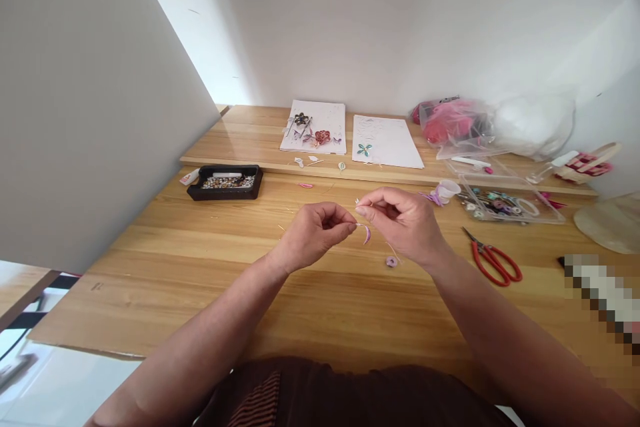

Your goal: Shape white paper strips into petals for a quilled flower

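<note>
Pinching curved purple petal [368, 235] by thin stem [360, 225] in left hand [314, 232], tiny pale piece [357, 201] in right hand [407, 219]. Probably light, soft, easily creased; best held by stem.

Looks forward and down from the wearer's head across a wooden tabletop [350, 320]. Sits near, with left hand [316, 235] and right hand [403, 221] around mid-frame. Spans wide, from dark brown shirt [360, 397] at bottom edge to white wall [325, 27] beyond.
</note>
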`<state>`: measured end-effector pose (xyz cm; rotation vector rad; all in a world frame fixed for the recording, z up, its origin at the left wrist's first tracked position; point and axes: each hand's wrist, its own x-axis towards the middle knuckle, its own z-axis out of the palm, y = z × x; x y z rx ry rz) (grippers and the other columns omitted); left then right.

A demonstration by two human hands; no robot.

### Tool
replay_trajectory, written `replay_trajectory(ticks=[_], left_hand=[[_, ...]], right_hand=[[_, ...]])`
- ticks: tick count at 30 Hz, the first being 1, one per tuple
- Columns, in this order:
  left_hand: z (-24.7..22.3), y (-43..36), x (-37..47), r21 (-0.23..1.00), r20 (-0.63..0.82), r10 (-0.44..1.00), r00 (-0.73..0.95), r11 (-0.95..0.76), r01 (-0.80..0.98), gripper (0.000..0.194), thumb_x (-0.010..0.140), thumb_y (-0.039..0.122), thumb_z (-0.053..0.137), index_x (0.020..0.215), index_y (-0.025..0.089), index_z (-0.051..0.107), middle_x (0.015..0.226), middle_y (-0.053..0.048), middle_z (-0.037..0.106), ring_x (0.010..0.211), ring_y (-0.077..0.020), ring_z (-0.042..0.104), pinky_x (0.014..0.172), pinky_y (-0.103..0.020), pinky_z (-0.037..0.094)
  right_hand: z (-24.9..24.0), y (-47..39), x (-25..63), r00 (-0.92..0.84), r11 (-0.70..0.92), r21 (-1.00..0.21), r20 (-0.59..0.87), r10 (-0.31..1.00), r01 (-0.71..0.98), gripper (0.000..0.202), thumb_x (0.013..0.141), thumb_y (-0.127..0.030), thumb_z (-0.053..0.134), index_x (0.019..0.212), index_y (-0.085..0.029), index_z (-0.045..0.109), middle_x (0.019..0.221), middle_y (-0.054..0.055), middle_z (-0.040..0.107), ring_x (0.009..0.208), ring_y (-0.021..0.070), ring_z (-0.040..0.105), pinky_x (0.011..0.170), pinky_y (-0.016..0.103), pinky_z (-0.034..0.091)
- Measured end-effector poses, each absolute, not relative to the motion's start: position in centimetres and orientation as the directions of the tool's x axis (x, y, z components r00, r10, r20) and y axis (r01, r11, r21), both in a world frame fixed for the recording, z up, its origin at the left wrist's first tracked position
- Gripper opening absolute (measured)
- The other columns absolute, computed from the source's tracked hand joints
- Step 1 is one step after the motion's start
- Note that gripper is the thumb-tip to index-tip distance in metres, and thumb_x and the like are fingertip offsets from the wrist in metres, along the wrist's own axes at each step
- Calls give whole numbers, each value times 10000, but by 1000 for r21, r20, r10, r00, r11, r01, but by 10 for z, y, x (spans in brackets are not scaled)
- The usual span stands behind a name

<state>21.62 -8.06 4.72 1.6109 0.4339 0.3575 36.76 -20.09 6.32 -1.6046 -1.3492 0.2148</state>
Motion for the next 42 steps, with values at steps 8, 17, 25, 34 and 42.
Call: replay_trajectory(ticks=[8,17,25,34,42], left_hand=[[69,-62,222,1000,26,474,880,-11,-24,237,770,376,760,795,148,701,689,-16,654,521,-68,491,459,-189,386],[94,-52,250,989,145,526,838,-78,-123,196,789,344,743,806,159,682,731,-51,685,640,-119,621,455,-178,455],[91,-50,258,984,166,653,739,-63,-165,216,761,339,765,779,149,663,699,-12,641,612,-104,618,469,-174,489],[90,-47,254,967,227,624,748,-238,-94,143,761,297,717,733,160,685,650,-1,622,504,-84,526,464,-201,477],[89,-50,249,957,170,429,887,-285,-46,136,776,293,715,760,159,697,618,5,599,511,-77,499,474,-192,423]], right_hand=[[46,-188,366,512,7,-971,-121,850,-240,280,656,-375,841,704,-186,641,604,-50,532,461,49,303,440,224,196],[61,-187,351,512,115,-854,-191,838,-507,285,681,-317,843,734,-186,596,551,-92,390,454,37,233,426,183,169],[64,-184,342,584,156,-891,-139,800,-426,301,711,-371,832,724,-185,596,587,-75,396,474,45,236,422,198,147],[75,-195,346,613,73,-893,362,702,444,144,842,-313,696,747,-209,667,581,-32,485,535,107,389,509,266,316],[101,-193,370,525,116,-770,528,668,627,111,855,-336,702,805,-249,750,512,-52,427,487,105,324,489,273,272]])
